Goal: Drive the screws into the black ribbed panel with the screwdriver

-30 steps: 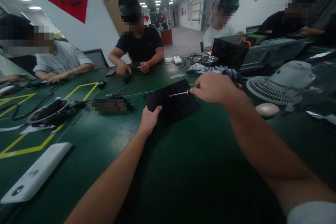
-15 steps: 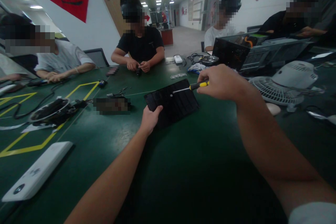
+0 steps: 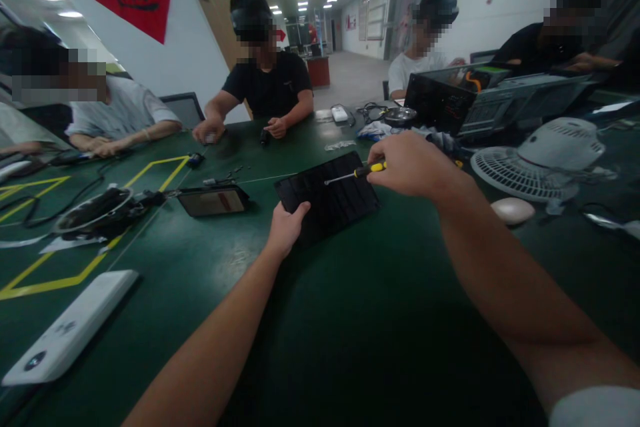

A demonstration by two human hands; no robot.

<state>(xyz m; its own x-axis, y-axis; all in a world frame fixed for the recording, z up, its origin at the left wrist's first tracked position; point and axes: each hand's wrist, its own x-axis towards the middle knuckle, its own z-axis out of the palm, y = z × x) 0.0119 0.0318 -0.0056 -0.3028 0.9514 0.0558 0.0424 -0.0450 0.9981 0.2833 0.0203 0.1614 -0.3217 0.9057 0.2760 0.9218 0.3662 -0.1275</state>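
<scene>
1. Head view: as I'm watching, the work seems to be at the screwdriver step, with the person's right hand (image 3: 406, 165) pinching a yellow-and-black screwdriver (image 3: 375, 168) and aiming its shaft across a dark flat panel (image 3: 335, 207).
2. The tip is ending near the panel's middle; whether it is touching, or sitting in a screw, I can't tell from here.
3. The next move, I'm judging, is calling for a steady panel and a well-seated tip before any turning; a shaft slanting this low could slip.
4. The left hand (image 3: 287, 223) is clasping the panel's near left edge, thumb on top, its other fingers mostly hidden.
5. The panel is lying between both hands over the green desk (image 3: 400, 300): touching the left, with the right hanging just beside its right edge.
</scene>
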